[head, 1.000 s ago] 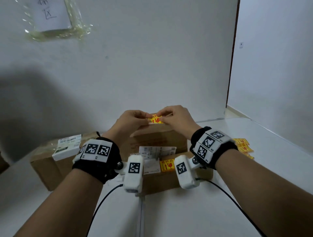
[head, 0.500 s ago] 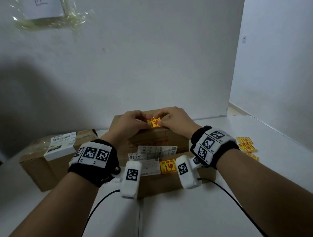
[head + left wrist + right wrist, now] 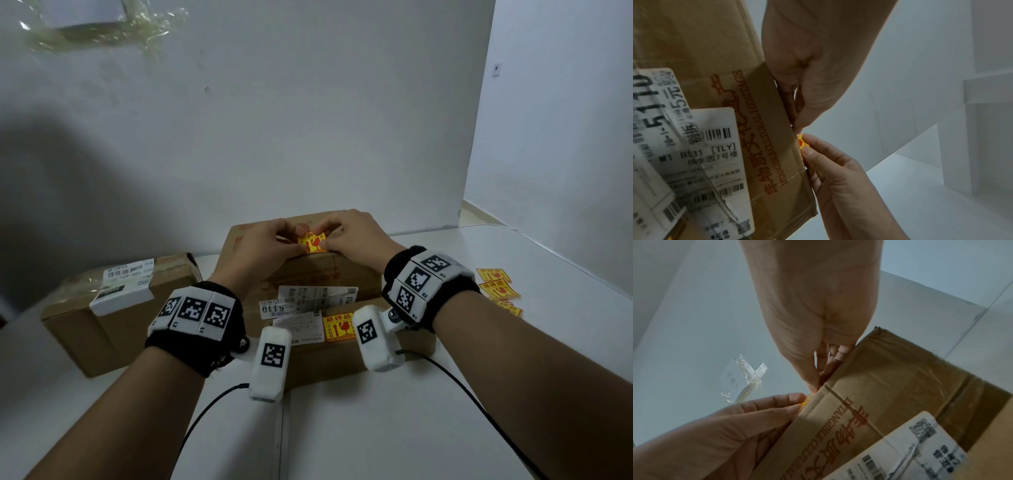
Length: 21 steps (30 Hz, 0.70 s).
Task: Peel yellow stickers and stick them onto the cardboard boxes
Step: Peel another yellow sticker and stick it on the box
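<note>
A yellow sticker [image 3: 312, 242] with red print is pinched between both hands at the top front edge of the rear cardboard box [image 3: 318, 274]. My left hand [image 3: 294, 245] grips its left side with thumb and fingers. My right hand [image 3: 326, 240] pinches its right side. In the left wrist view the sticker [image 3: 802, 141] shows as a sliver against the box edge [image 3: 774, 123], between my left hand [image 3: 797, 126] and my right hand [image 3: 807, 146]. In the right wrist view only a yellow trace [image 3: 805, 402] shows between my right hand [image 3: 815, 388] and my left hand [image 3: 797, 400].
A lower box [image 3: 342, 363] in front bears white shipping labels and a stuck yellow sticker [image 3: 337, 327]. Another labelled box [image 3: 116, 308] stands at the left. Several loose yellow stickers [image 3: 496, 286] lie on the white table [image 3: 376, 428] at the right. A wall is close behind.
Both hands have come down with the sticker from above the rear box to its top front edge. Both still pinch it.
</note>
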Motion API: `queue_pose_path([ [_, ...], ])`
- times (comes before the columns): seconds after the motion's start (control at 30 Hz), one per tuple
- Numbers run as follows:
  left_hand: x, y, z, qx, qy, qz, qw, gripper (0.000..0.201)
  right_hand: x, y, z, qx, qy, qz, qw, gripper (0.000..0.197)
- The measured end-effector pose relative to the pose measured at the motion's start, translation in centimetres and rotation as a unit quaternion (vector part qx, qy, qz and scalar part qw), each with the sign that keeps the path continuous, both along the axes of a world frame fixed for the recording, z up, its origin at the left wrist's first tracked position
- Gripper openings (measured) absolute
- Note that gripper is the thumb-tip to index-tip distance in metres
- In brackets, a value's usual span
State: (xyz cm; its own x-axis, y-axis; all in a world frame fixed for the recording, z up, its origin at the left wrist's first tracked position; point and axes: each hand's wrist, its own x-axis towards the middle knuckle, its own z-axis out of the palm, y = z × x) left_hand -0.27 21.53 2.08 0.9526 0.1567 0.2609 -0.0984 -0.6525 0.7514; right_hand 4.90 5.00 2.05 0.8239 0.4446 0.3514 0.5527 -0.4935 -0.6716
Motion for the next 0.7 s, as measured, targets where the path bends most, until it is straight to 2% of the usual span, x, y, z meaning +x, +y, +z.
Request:
queue_pose_path([
  [0.43,-0.28,-0.24,0.00,0.000,-0.011,0.002,1.000,0.021,-0.07,0.02,0.07,-0.018,-0.018,0.001,1.000,0.027],
  [0.7,-0.45,-0.44,0.03,0.006,-0.016,0.000,1.000,0.019,0.01,0.03,-0.17,-0.083,-0.064,-0.029,0.994,0.028],
])
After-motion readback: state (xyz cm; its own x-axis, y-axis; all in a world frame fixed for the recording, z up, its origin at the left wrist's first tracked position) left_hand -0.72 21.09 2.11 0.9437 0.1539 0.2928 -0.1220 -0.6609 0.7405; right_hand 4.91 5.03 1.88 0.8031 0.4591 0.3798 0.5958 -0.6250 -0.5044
